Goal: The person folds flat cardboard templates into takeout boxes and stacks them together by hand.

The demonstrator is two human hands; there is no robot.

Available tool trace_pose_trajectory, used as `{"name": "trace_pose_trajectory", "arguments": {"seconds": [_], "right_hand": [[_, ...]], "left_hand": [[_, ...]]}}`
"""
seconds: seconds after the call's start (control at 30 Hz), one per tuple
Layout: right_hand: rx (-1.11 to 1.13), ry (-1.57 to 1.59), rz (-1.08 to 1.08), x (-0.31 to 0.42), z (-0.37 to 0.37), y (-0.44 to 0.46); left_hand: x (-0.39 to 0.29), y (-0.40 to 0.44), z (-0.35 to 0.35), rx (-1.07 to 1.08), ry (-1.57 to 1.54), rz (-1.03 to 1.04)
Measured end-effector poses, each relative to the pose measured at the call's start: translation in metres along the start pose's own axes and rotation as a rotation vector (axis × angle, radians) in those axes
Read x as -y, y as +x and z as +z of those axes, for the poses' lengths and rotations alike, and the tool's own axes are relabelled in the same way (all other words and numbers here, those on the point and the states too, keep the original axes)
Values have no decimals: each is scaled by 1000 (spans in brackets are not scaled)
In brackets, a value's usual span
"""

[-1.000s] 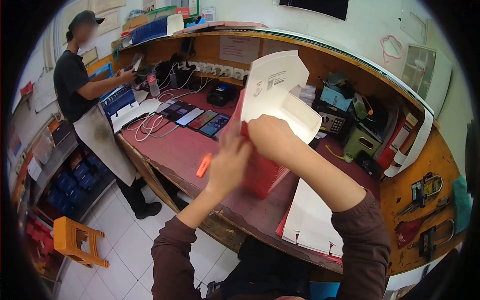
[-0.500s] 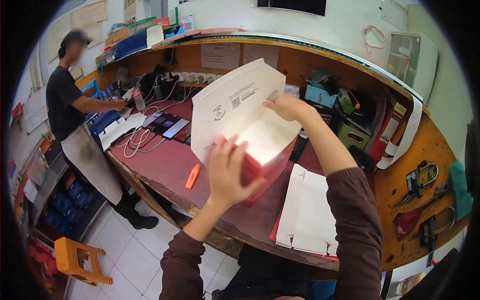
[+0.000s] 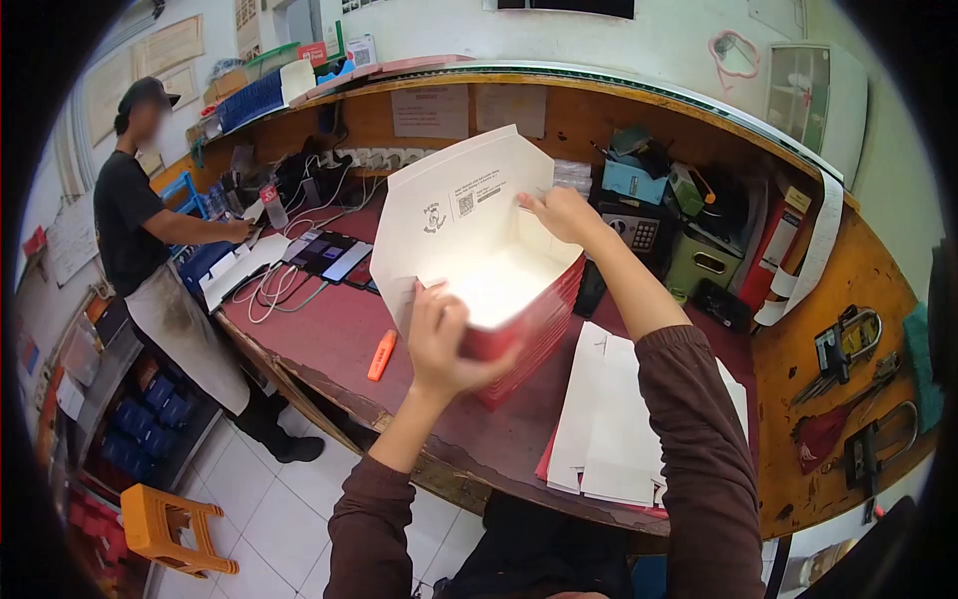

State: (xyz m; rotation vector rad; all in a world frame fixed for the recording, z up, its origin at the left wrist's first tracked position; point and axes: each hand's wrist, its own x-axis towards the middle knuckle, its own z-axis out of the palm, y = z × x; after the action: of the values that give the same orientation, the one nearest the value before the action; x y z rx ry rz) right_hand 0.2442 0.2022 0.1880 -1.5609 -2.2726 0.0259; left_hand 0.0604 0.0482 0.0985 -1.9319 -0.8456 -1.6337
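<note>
A food carton (image 3: 469, 240), white inside and red outside, sits on top of a stack of red cartons (image 3: 547, 341) with its printed lid standing up. My left hand (image 3: 439, 339) has its fingers bent round the carton's near left corner, where the lid meets the wall; its thumb is blurred against the red front. At the far right corner, my right hand (image 3: 561, 214) pinches the folded edge beside the lid. Flat white carton blanks (image 3: 609, 419) lie in a pile to the right of the stack, partly behind my right sleeve.
An orange highlighter (image 3: 381, 355) lies left of the stack on the red tabletop (image 3: 329, 334). Phones (image 3: 329, 252) and cables are farther back. A safe (image 3: 631, 232), a green box (image 3: 707, 262) and padlocks (image 3: 843, 344) are on the right. A person (image 3: 165, 220) stands at the left.
My left hand's spread fingers have bent and closed on the carton's left corner. My right hand still holds the right corner. The carton sits slightly lower and more squarely on the stack.
</note>
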Motion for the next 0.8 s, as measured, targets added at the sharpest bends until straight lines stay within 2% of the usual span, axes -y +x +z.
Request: {"name": "trace_pose_trajectory", "arguments": {"seconds": [0.17, 0.23, 0.27, 0.33, 0.37, 0.43, 0.5, 0.53, 0.57, 0.6, 0.63, 0.67, 0.7, 0.8], "right_hand": [[-135, 70, 71, 2, 3, -3], [-297, 281, 141, 0, -5, -13], [-305, 279, 143, -1, -8, -20], [-751, 576, 151, -5, -14, -36], [-766, 571, 148, -9, -19, -44], [-932, 965, 92, -17, -24, -63], [-851, 1084, 27, -25, -28, -100], [-861, 1158, -50, -19, -28, -120], [-802, 1210, -71, -15, -28, -143], [-759, 1219, 18, -5, -31, -167], [-656, 1232, -66, -11, -26, -188], [-599, 1177, 18, -5, -26, -212], [-547, 1078, -27, 0, -28, -237], [-299, 1065, -75, 4, -27, -303]], "left_hand": [[6, -10, 4, -6, -53, -6], [4, -9, 2, 43, -85, -24], [1, -8, 0, 40, -88, -18], [-14, 2, -8, 47, 9, -111], [-25, 4, -10, 39, 2, -100], [-59, -3, -10, -112, 88, -168], [-99, -7, -5, 387, -245, -26], [-121, -26, 11, 545, -431, -21], [-140, -57, 34, 790, -587, 66], [-161, -64, 43, 1039, -524, 120], [-168, -77, 53, 1199, -506, 153], [-172, -88, 67, 1306, -514, 142], [-172, -94, 77, 1414, -532, 138], [-167, -80, 75, 1468, -588, 148]]}}
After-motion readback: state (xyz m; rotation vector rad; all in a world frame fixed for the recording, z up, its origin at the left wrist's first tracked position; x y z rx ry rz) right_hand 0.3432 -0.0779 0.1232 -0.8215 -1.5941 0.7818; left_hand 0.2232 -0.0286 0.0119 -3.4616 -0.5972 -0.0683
